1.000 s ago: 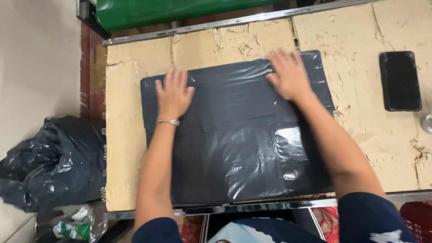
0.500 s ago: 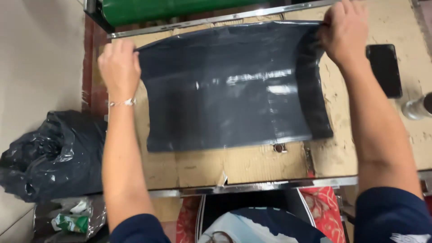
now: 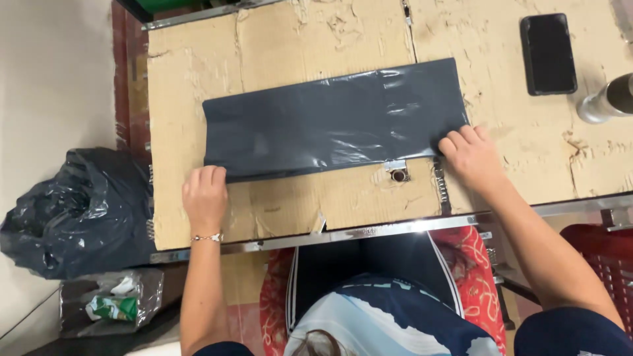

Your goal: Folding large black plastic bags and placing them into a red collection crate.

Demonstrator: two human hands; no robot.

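A dark grey plastic bag (image 3: 330,122) lies folded into a long flat strip on the cardboard-covered table (image 3: 277,39). My left hand (image 3: 204,196) is at the strip's near left corner, fingers curled onto its edge. My right hand (image 3: 471,157) is at the near right corner, fingertips pinched on the plastic there. Both forearms reach in from the table's near side.
A black phone (image 3: 547,53) lies at the far right, with a metal cup (image 3: 603,102) beside it. On the floor to the left sit a full black rubbish bag (image 3: 72,204) and a clear bag of litter (image 3: 112,303). A metal rail (image 3: 369,231) edges the table's front.
The bag lay spread flat under both palms, then its far edge was lifted. It is now folded over towards me into a narrower strip, with both hands at the near corners.
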